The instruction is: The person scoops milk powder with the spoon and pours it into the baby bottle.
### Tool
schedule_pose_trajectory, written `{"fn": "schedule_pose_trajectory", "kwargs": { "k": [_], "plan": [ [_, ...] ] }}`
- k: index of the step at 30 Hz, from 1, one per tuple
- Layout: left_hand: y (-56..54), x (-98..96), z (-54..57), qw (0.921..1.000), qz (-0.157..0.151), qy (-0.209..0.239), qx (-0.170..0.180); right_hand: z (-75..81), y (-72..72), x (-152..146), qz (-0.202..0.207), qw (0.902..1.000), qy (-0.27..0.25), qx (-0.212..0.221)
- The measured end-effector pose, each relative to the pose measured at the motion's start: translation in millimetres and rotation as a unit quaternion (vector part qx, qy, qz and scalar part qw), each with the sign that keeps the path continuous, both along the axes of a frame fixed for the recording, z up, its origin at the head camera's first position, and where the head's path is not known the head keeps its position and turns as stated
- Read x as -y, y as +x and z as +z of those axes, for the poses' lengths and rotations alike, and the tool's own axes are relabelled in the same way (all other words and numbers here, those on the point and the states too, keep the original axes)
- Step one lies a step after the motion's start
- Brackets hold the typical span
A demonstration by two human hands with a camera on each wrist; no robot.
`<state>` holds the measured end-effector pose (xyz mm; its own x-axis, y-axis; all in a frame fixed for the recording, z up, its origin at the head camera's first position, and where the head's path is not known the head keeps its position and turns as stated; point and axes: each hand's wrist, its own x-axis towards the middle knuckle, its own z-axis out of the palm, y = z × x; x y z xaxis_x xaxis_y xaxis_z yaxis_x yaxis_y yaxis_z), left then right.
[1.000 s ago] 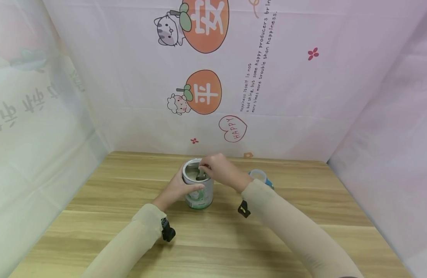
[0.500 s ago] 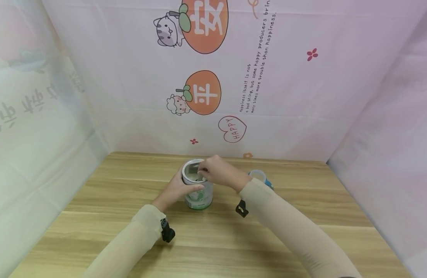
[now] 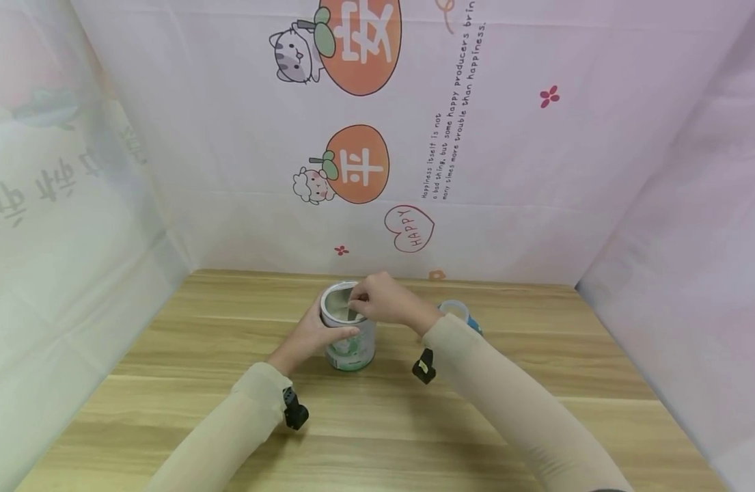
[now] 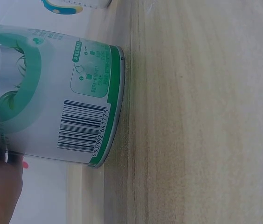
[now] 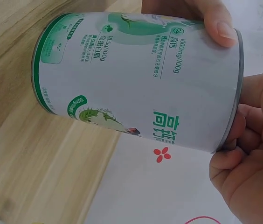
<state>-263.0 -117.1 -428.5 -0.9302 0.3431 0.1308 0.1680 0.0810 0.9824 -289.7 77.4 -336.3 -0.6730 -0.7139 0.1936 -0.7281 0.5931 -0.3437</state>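
A white and green milk powder can [image 3: 350, 352] stands upright on the table with its top off, pale contents visible inside. My left hand [image 3: 316, 333] grips its left side, thumb across the front near the rim. Over the mouth, my right hand [image 3: 386, 301] pinches a spoon [image 3: 352, 313] that reaches down into the can; its lower end is hidden. The left wrist view shows the barcode side of the can [image 4: 43, 112] and part of my left hand [image 4: 1, 191]. In the right wrist view, curled fingers of my right hand [image 5: 250, 144] are at the can's rim.
A blue cup with a white rim [image 3: 456, 311] stands right of the can, partly hidden behind my right forearm. Both stand on a wood-grain table [image 3: 377, 444]. Printed cloth [image 3: 488, 150] hangs behind and along both sides.
The spoon has moved within the can, and its bowl, seen earlier, is now hidden. My right wrist has turned slightly. My left hand and the can have stayed in place.
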Motion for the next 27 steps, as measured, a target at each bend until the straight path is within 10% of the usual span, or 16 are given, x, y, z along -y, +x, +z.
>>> {"fn": "schedule_pose_trajectory", "kwargs": {
  "k": [27],
  "plan": [
    [-1.9, 0.1, -0.6, 0.9999, 0.009, -0.009, -0.001, -5.3, -1.0, -15, -0.099, 0.9701, -0.191, 0.113]
  ]
}}
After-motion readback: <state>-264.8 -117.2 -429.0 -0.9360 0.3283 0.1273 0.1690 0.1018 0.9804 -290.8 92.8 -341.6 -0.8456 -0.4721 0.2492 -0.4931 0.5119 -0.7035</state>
